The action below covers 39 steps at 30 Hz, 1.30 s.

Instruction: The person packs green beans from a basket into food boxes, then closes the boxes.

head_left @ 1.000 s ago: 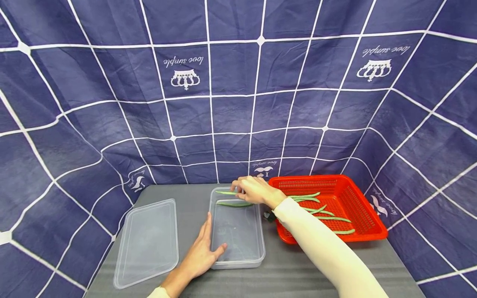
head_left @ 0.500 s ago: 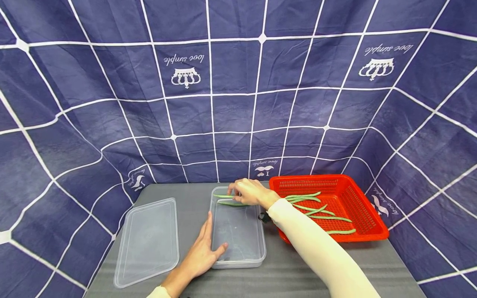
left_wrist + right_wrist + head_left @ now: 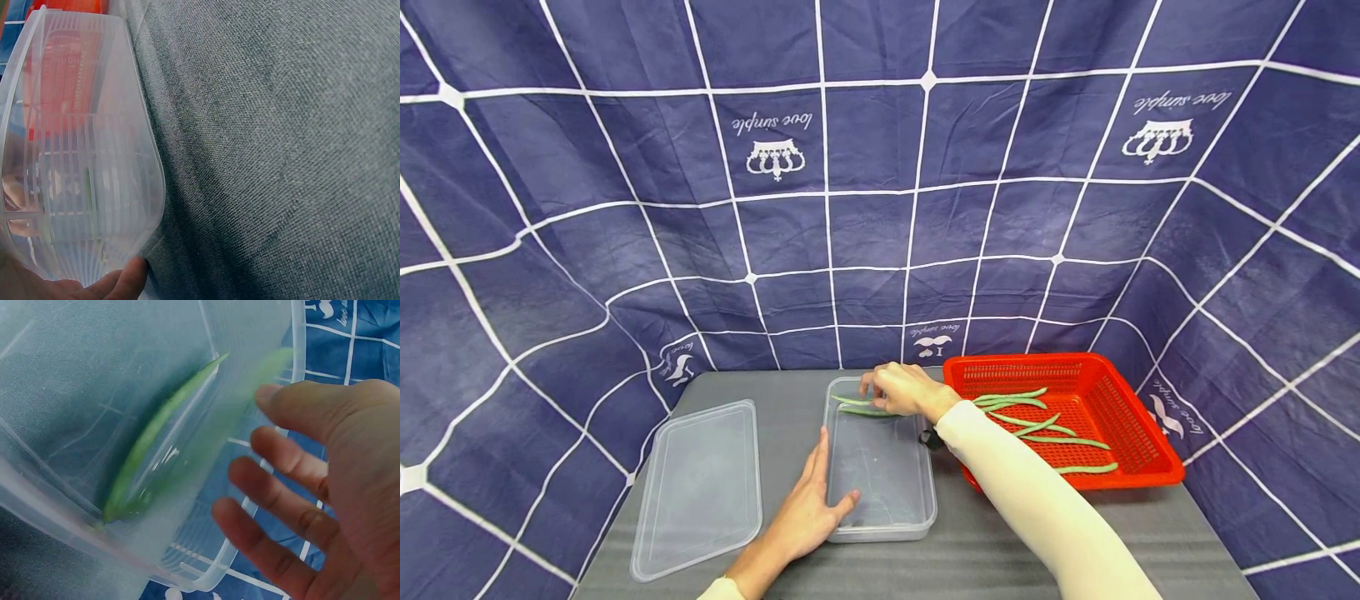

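In the head view, my left hand rests against the left wall of a clear plastic container. Its fingers lie straight along that wall, and the thumb reaches over the rim. My right hand is over the container's far end. The right wrist view shows its thumb and fingers apart. A blurred green bean lies just past the fingertips, not gripped. Another green bean sits beside it on the container's floor. The left wrist view shows left fingertips at the container's lower corner.
A red basket with several green beans stands right of the container, partly behind my right forearm. The clear flat lid lies to the left on the grey table. Blue checked cloth hangs behind and at both sides.
My right hand has lowered slightly toward the container's far end, and its green bean now lies closer to the other bean, out of its fingers. My left hand has stayed put.
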Each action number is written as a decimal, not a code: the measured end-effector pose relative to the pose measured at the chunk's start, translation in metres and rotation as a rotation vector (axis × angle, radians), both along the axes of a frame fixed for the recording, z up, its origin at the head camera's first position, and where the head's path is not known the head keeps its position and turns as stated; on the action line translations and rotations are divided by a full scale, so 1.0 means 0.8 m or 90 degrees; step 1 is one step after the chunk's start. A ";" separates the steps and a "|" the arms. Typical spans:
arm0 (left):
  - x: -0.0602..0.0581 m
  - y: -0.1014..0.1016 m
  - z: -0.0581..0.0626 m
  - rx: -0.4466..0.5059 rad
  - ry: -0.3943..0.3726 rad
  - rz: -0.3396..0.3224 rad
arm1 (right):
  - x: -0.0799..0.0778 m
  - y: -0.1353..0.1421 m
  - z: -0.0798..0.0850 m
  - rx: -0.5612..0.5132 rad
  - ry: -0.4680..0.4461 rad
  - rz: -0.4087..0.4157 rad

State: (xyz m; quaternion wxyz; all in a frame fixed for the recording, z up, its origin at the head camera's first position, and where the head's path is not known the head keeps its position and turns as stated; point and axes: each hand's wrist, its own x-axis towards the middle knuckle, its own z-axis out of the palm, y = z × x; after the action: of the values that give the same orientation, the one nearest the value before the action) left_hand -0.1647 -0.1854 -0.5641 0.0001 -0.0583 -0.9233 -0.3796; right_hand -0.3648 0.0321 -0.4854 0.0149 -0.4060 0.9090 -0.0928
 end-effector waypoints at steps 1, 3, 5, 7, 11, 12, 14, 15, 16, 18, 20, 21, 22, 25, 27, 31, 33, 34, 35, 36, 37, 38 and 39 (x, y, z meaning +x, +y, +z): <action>0.000 0.000 0.000 0.000 0.002 0.001 | 0.000 0.001 0.000 0.001 -0.001 -0.001; -0.001 0.001 -0.001 -0.003 0.006 0.001 | 0.000 0.004 0.000 0.000 -0.001 -0.005; -0.002 0.001 -0.001 -0.005 0.004 0.001 | 0.000 0.008 0.001 0.002 -0.001 -0.009; -0.003 0.002 -0.001 -0.004 0.007 0.000 | 0.000 0.013 0.002 0.000 0.001 -0.011; -0.003 0.002 -0.001 -0.003 0.005 0.000 | 0.000 0.025 0.009 -0.006 0.010 -0.010; -0.003 0.002 -0.001 -0.001 0.006 0.000 | 0.000 0.027 0.011 -0.009 0.010 -0.011; -0.002 0.002 -0.002 -0.001 0.004 0.002 | 0.001 0.033 0.015 -0.013 0.013 -0.014; -0.002 0.002 -0.002 -0.001 0.003 0.003 | 0.002 0.036 0.017 -0.018 0.011 -0.016; -0.002 0.002 -0.002 0.000 0.005 0.004 | 0.003 0.039 0.020 -0.020 0.010 -0.017; -0.001 0.002 -0.003 0.001 0.008 0.007 | 0.004 0.045 0.023 -0.024 0.011 -0.017; -0.001 0.001 -0.002 -0.001 0.010 0.008 | 0.005 0.052 0.026 -0.028 0.015 -0.014; 0.000 0.001 -0.003 -0.001 0.010 0.008 | 0.006 0.056 0.028 -0.032 0.017 -0.014; 0.000 0.001 -0.003 -0.001 0.010 0.008 | 0.007 0.059 0.029 -0.035 0.020 -0.014; 0.002 0.001 -0.002 0.002 0.006 0.009 | 0.010 0.072 0.033 -0.045 0.029 -0.015; 0.003 0.001 -0.002 0.003 0.004 0.010 | 0.011 0.081 0.035 -0.051 0.031 -0.019; 0.003 0.002 -0.001 0.001 0.002 0.010 | 0.013 0.101 0.039 -0.063 0.032 -0.023; 0.004 0.002 -0.001 0.000 0.004 0.009 | 0.013 0.111 0.039 -0.069 0.036 -0.028; 0.004 0.002 -0.001 0.000 0.004 0.009 | 0.013 0.117 0.039 -0.074 0.038 -0.028; 0.004 0.002 -0.001 -0.001 0.005 0.009 | 0.012 0.122 0.039 -0.077 0.042 -0.028; 0.004 0.002 -0.001 -0.001 0.006 0.009 | 0.012 0.127 0.039 -0.080 0.045 -0.030; 0.004 0.002 0.000 0.000 0.007 0.008 | 0.011 0.133 0.039 -0.083 0.047 -0.032; 0.004 0.002 0.000 0.000 0.008 0.009 | 0.011 0.138 0.038 -0.085 0.049 -0.034; 0.004 0.002 0.000 0.000 0.009 0.010 | 0.010 0.143 0.038 -0.089 0.050 -0.036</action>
State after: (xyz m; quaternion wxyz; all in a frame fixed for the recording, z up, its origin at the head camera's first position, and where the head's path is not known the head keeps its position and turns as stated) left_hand -0.1617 -0.1835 -0.5642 0.0098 -0.0541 -0.9236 -0.3794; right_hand -0.3568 0.1466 -0.4551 -0.0516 -0.3838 0.9112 -0.1406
